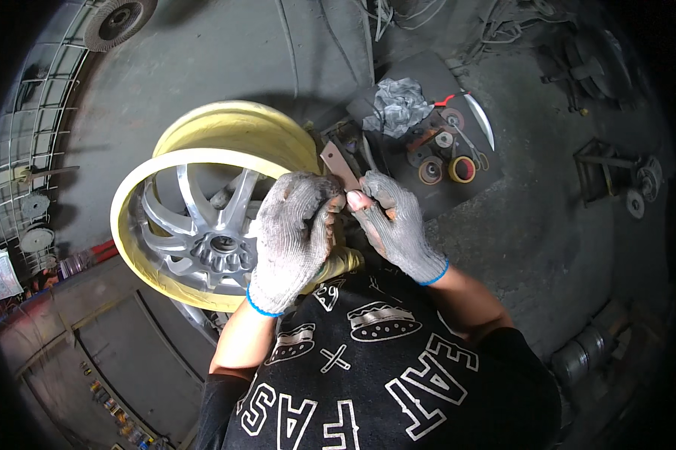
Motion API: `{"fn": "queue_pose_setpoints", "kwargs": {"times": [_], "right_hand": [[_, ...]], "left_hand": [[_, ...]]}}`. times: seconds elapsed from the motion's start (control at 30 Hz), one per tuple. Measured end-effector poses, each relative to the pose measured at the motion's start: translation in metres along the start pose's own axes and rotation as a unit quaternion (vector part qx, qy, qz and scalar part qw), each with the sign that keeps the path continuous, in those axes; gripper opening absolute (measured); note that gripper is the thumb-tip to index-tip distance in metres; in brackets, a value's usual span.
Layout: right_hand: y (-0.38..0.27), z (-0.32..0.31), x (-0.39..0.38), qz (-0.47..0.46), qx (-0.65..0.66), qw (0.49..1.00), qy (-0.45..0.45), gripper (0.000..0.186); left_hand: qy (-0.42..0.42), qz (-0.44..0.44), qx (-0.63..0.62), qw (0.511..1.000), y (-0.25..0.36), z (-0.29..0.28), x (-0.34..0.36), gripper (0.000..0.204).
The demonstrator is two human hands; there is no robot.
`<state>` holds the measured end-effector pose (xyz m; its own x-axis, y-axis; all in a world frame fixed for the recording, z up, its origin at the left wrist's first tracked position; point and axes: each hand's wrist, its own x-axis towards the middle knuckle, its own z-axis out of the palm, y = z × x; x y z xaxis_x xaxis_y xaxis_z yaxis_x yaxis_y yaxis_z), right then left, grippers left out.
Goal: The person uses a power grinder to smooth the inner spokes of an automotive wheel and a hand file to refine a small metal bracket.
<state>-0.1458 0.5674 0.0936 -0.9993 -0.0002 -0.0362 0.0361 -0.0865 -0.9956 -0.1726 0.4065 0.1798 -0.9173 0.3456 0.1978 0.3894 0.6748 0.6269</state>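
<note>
In front of my chest, my left hand (294, 229) and my right hand (394, 225) meet almost fingertip to fingertip, both in worn grey knit gloves with blue cuffs. Bare fingertips poke through the fabric, including the right thumb. Each hand is closed in a pinch, but whatever lies between the fingers is hidden or too small to name. Just beyond them is a flat brownish strip (338, 163) with small holes; I cannot tell if the fingers grip it. Left of my left hand, a silver spoked wheel (224, 243) rests tilted, its rim and barrel covered in yellow tape.
A dark board (458, 86) beyond my right hand carries a crumpled grey cloth (400, 106), a yellow tape roll (462, 169), scissors (473, 144) and several abrasive discs. At left stands a wire rack (47, 142). Metal stands (604, 172) are at far right; cables trail along the top.
</note>
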Motion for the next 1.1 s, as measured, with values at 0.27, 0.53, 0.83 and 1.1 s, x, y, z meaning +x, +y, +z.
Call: {"fn": "queue_pose_setpoints", "kwargs": {"times": [0.27, 0.53, 0.83, 1.1], "right_hand": [[-0.005, -0.011, -0.006, -0.046, -0.089, 0.994, -0.040, 0.021], [-0.003, -0.005, 0.001, -0.080, -0.089, 0.993, -0.026, 0.026], [-0.007, -0.020, -0.010, -0.033, -0.024, 0.999, 0.003, 0.025], [-0.014, -0.018, 0.001, -0.033, -0.015, 0.999, -0.018, 0.025]], "left_hand": [[-0.005, -0.003, -0.014, 1.000, -0.003, -0.001, -0.003, 0.019], [-0.001, 0.015, 0.016, 1.000, -0.004, 0.002, -0.004, 0.019], [0.014, -0.188, -0.197, 0.962, 0.010, 0.000, -0.006, 0.015], [0.026, 0.034, 0.099, 0.994, 0.007, 0.001, -0.007, 0.026]]}}
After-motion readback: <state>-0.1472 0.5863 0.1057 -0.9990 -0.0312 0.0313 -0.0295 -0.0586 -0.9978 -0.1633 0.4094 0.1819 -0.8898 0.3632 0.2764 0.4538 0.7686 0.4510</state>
